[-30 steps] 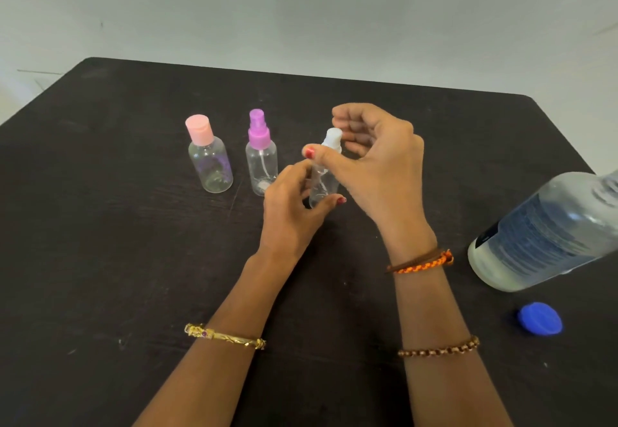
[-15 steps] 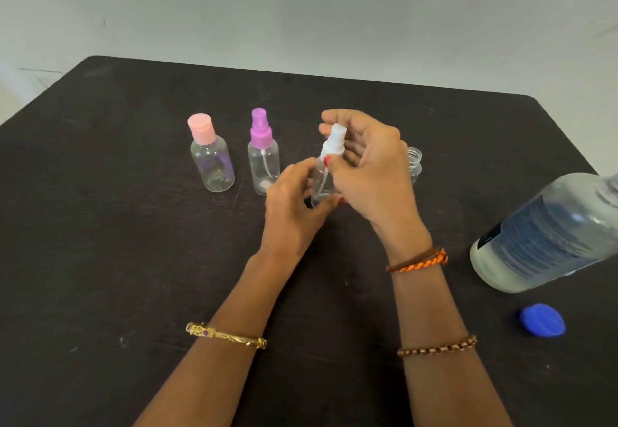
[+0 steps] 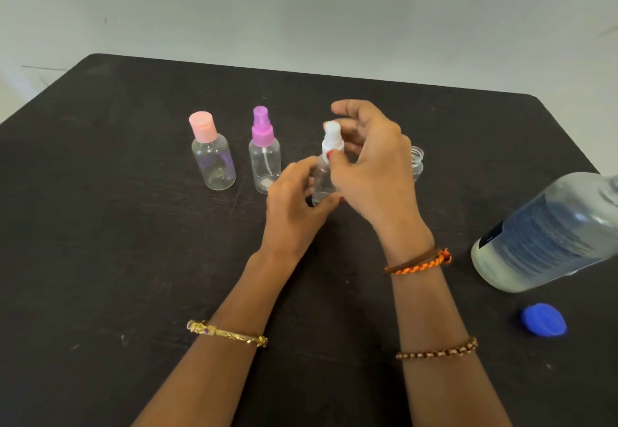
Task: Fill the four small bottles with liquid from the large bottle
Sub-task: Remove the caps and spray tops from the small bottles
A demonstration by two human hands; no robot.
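On the black table [image 3: 133, 226] stand a clear small bottle with a pink cap [image 3: 212, 152] and a clear one with a purple spray top [image 3: 264, 152]. My left hand [image 3: 294, 205] grips the body of a third small bottle [image 3: 322, 177]. My right hand [image 3: 371, 165] pinches its white spray top [image 3: 332, 137] with thumb and fingers. A fourth small bottle [image 3: 416, 160], uncapped, stands behind my right hand, partly hidden. The large clear bottle [image 3: 548, 229] with liquid stands uncapped at the right edge.
A blue cap [image 3: 543, 319] lies on the table in front of the large bottle. A pale wall rises behind the table's far edge. Bracelets sit on both forearms.
My right hand closed in on the white spray top and turned on it; the uncapped fourth bottle came into sight behind it. My left hand kept its hold on the bottle.
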